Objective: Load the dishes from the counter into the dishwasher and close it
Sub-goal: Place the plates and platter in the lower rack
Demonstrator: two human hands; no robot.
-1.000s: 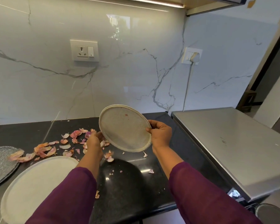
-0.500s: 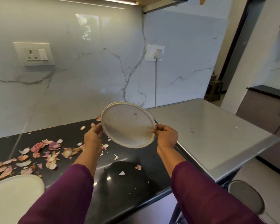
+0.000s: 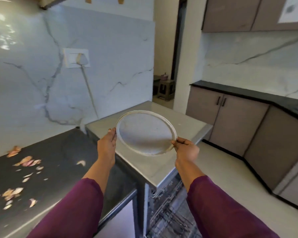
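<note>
Dishwasher top (image 3: 189, 123) now beneath plate (image 3: 144, 133)

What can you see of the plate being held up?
The plate is round, flat and pale grey, ceramic-looking, with a low raised rim and small specks on its face. It hangs tilted toward the camera, in front of a steel top. The left hand holds its left edge; the right hand pinches its right edge.

Plum-purple sleeves (image 3: 72, 208) (plain fabric), ending mid-forearm, left grip (image 3: 107, 145), right grip (image 3: 187, 151) bare
</note>
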